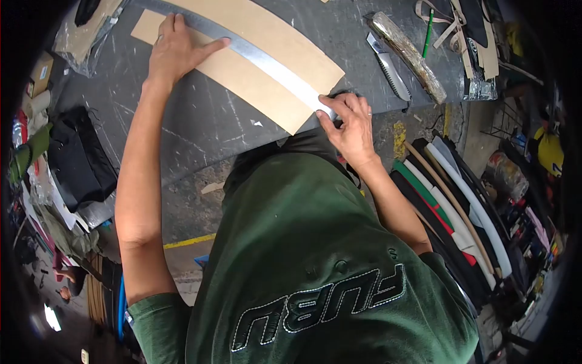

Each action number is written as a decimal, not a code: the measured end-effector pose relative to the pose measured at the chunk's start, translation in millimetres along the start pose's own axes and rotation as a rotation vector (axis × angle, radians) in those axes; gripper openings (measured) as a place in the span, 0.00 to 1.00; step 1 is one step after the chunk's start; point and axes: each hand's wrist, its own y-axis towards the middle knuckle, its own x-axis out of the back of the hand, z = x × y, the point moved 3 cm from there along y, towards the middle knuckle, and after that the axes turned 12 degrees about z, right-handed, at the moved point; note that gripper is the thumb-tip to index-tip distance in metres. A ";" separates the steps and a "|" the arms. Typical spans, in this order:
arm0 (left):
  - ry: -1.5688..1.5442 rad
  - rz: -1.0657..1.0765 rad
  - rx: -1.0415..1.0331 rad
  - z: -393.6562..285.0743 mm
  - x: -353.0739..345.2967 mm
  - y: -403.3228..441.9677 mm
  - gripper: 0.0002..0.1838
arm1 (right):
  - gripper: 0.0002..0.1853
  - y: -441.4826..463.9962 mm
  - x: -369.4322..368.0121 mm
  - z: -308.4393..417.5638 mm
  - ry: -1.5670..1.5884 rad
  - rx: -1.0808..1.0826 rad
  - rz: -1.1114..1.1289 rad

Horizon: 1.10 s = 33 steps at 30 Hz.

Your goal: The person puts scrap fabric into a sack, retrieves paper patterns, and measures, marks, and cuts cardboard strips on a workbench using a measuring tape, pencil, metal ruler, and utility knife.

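I am standing at a dark grey worktop (188,136), its scuffed surface showing pale scratches and 1 small white scrap (257,123). A tan sheet (288,106) is lying flat on it, 1 corner coming close to the near edge, and a metal ruler (267,64) is running lengthwise over the sheet. My left hand (173,51) is spreading wide across ruler and sheet, thumb reaching well away from the other fingers. My right hand (351,124) is holding the ruler's near end narrowly between thumb and forefinger. To the right, a utility knife (388,70) is lying beside a plastic-wrapped bar (409,54), with a green pen (429,30) resting just past it. Below the worktop on that side, long rolls of material (451,206) in several colours are leaning close together. On my left, a black bag (79,158) is sitting among piled goods, and farther off another person (73,279) is showing small. A yellow line (188,241) is crossing the stained floor (191,209).
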 end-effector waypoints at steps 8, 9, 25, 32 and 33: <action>0.375 0.412 0.306 -56.7 19.7 -1.1 0.72 | 0.18 38.2 73.2 -59.4 -0.329 -0.022 -0.358; 0.364 0.459 0.306 -53.0 18.9 3.0 0.79 | 0.18 40.4 79.3 -65.9 -0.333 0.000 -0.357; 0.240 0.323 0.272 -41.6 17.2 -2.8 0.84 | 0.19 177.6 20.9 94.8 0.252 0.202 0.050; 0.199 0.333 0.227 -39.7 19.4 -6.8 0.84 | 0.22 284.4 -42.3 183.2 0.023 0.481 0.018; 0.190 0.334 0.219 -38.6 19.5 -6.9 0.82 | 0.23 292.5 -43.4 191.3 -0.003 0.439 0.064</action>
